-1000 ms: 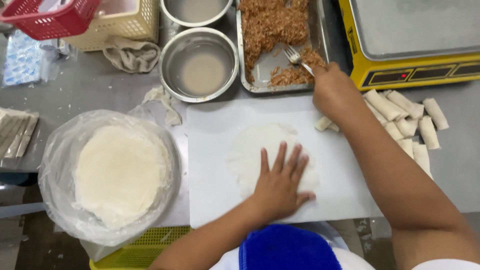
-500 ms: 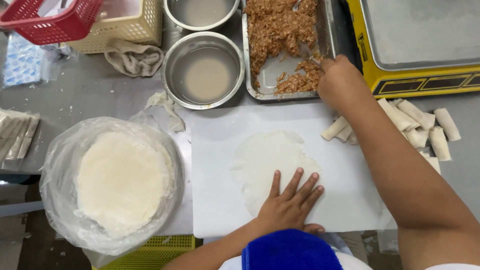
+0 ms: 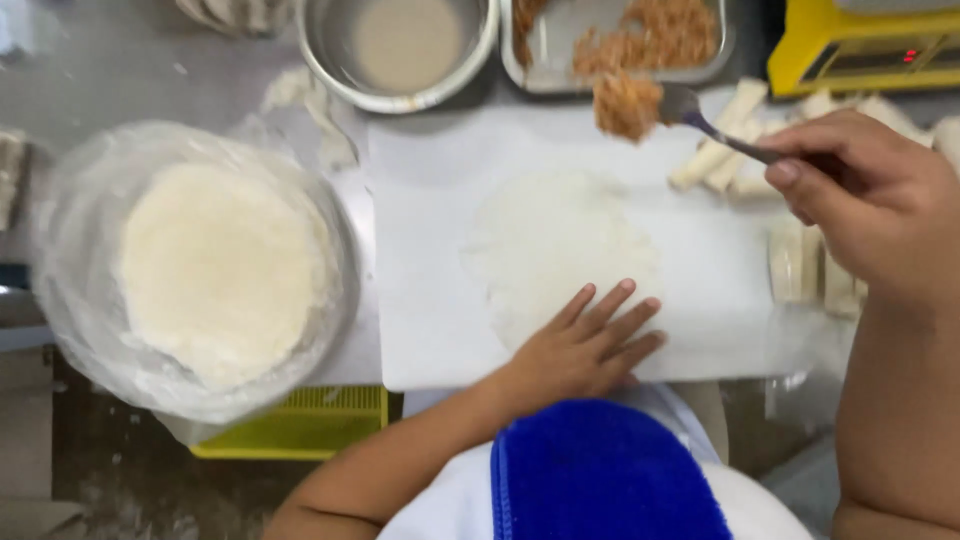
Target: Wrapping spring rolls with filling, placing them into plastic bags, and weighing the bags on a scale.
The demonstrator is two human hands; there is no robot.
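Left hand (image 3: 585, 345): flat, palm down, fingers (image 3: 618, 318) spread open and holding nothing, pressing the near edge of the thin round white wrapper sheet (image 3: 560, 240). The wrapper lies in the middle of the white rectangular cutting board (image 3: 430, 300); its outline is faint against the board and hard to trace.

Right hand (image 3: 865, 205): at the right, fingers closed around the handle of a metal fork (image 3: 700, 115). The handle's far end is hidden inside the grip. The fork head carries a clump of shredded brown filling (image 3: 627, 103), held above the far edge of the board, beyond the wrapper. Motion blur softens the clump.

Rectangular metal tray (image 3: 540, 75) of brown filling: far side, cut off by the top edge.

Round metal bowl (image 3: 400, 45) holding pale cloudy liquid: left of the tray, also cut off at the top.

Pale rolled wrappers (image 3: 715, 155): heaped on the grey surface (image 3: 150, 70) right of the board, partly hidden behind the right hand.

Yellow scale (image 3: 860, 50): far right corner, only its near edge in view.

Stack of round white wrapper sheets (image 3: 220, 270): left of the board, inside a clear plastic bag (image 3: 70, 300).

Yellow slotted plastic basket (image 3: 300, 425): near, below the bag, mostly hidden.

Blue cloth (image 3: 600, 475): bottom centre, near the camera, covering part of the person's white garment.
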